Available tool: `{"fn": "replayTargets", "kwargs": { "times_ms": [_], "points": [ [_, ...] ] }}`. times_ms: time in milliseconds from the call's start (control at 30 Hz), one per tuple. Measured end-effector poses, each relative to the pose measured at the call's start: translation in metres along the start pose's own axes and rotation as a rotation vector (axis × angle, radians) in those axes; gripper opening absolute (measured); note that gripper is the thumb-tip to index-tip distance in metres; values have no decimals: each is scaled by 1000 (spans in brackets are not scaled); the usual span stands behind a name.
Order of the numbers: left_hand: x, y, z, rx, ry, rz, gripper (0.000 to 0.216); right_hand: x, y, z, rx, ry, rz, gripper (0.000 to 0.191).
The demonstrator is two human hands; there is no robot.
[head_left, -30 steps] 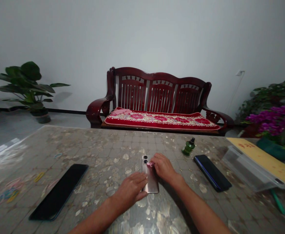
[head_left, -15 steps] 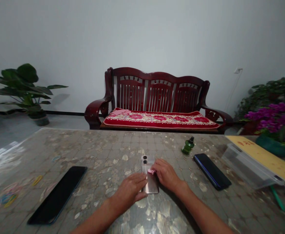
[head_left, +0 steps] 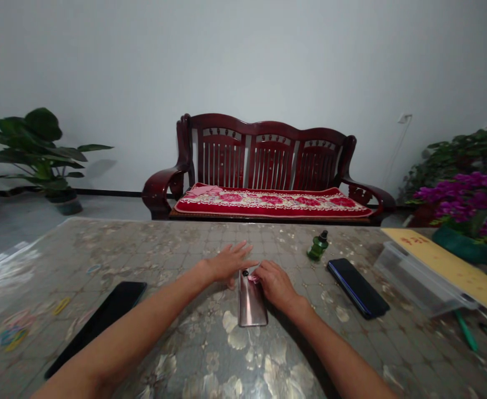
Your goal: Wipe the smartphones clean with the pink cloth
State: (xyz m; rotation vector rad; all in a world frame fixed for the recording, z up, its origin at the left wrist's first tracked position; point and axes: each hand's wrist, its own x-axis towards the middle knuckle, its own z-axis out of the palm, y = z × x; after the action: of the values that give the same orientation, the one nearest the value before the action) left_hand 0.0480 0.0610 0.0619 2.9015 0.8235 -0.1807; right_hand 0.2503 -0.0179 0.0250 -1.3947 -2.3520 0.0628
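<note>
1. Head view: the person's left hand (head_left: 229, 262) is stretching over the top end of a silver-pink phone (head_left: 252, 307), fingers spreading wide and holding nothing, after resting on its lower left edge half a second earlier.
2. Head view: the right hand (head_left: 275, 284) is pinching a small pink cloth (head_left: 253, 279) against the phone's back near a camera lens (head_left: 245, 273), higher than before.
3. Head view: the phone is lying back up on the patterned tabletop (head_left: 202, 346), its lower half now showing uncovered.
4. Head view: the shift is apparently centring the cloth work on the lens end, the left hand perhaps steadying it there; whether those fingers are pressing, one cannot tell.
5. Head view: a green bottle (head_left: 317, 247) is standing well apart, beyond the right hand.
</note>
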Motion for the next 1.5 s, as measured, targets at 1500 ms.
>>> {"fn": "replayTargets", "kwargs": {
  "times_ms": [1500],
  "points": [
    [17, -17, 5, -2, -55, -19, 77, -48, -19, -34, 126, -170, -51, 23]
  ]
}}
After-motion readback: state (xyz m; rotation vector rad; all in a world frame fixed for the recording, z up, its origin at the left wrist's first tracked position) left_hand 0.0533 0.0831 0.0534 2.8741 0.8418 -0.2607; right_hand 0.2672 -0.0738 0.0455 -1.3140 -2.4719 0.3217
